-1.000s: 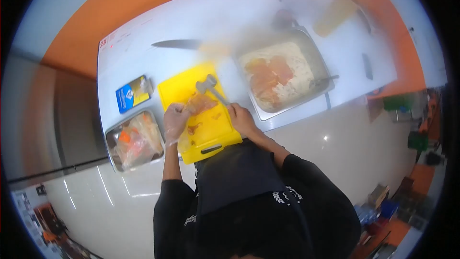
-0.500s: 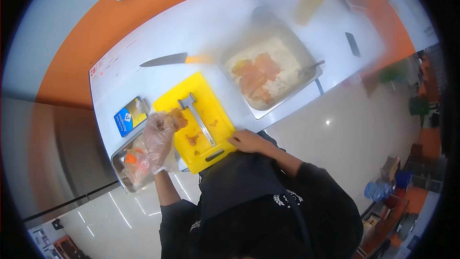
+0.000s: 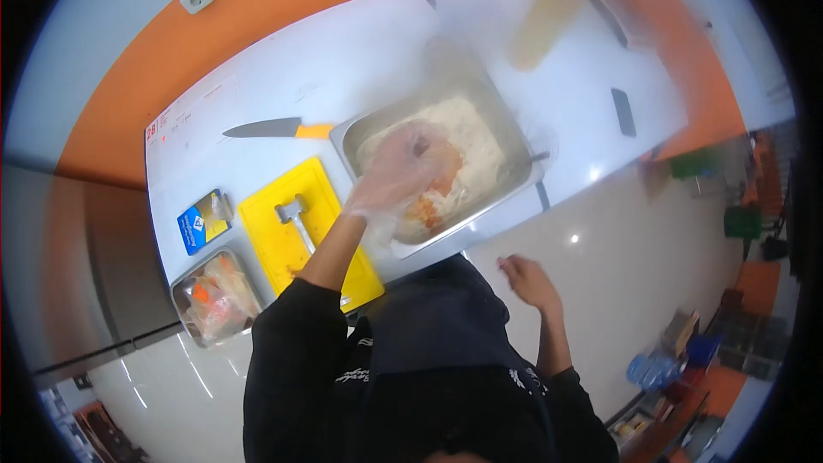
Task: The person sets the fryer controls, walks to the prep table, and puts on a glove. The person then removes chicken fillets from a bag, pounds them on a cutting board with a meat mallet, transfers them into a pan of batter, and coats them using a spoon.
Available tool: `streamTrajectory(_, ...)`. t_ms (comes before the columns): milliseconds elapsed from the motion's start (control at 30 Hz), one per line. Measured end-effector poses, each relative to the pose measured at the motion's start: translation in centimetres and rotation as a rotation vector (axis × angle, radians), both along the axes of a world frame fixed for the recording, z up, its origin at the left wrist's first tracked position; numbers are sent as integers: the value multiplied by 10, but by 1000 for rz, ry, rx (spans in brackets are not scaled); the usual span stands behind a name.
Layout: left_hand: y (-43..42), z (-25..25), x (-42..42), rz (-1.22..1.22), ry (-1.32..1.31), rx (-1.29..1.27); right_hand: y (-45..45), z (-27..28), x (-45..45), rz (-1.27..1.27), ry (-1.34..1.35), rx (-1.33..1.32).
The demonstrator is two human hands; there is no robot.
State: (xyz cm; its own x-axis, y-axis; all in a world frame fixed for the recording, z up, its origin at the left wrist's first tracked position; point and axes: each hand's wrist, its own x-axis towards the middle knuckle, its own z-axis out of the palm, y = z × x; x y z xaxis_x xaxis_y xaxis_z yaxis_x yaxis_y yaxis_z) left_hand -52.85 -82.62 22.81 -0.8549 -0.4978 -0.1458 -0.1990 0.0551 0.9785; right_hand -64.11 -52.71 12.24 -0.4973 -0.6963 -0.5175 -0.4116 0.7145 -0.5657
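My left hand [image 3: 403, 163], in a clear plastic glove, is down in a metal tray [image 3: 523, 182] of white flour. Its fingers are closed at a piece of raw meat [image 3: 447, 170], and the palm hides part of the grip. More orange-pink meat [image 3: 424, 210] lies in the flour beneath the wrist. My right hand [image 3: 530, 281], bare and holding nothing, hangs over the floor to the right of the apron with fingers loosely apart. A metal meat mallet [image 3: 293, 213] lies on the yellow cutting board [image 3: 317, 180], partly covered by my left forearm.
A knife [image 3: 266, 129] with a yellow handle lies behind the board. On the left are a blue-and-yellow packet [image 3: 204, 223] and a small metal tray [image 3: 180, 296] holding plastic bags. A wrap roll [image 3: 544, 26] and a dark flat object [image 3: 623, 111] are at the back right.
My left hand has moved right with the meat, from the board's left side into the flour tray. My right hand has left the board's edge and moved right, off the table.
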Motion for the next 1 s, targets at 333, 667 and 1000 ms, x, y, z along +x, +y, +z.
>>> streamTrajectory(333, -57, -60, -71, 411, -264, -871, -99, 52, -155, 281, 597, -448)
streamTrajectory(667, -47, -119, 167, 1057, -575, -826, -150, 67, -185, 1027, 706, -205)
streamTrajectory(1000, 6, -210, 249, 1469, -269, -288, -147, 77, -168, 953, 703, -133)
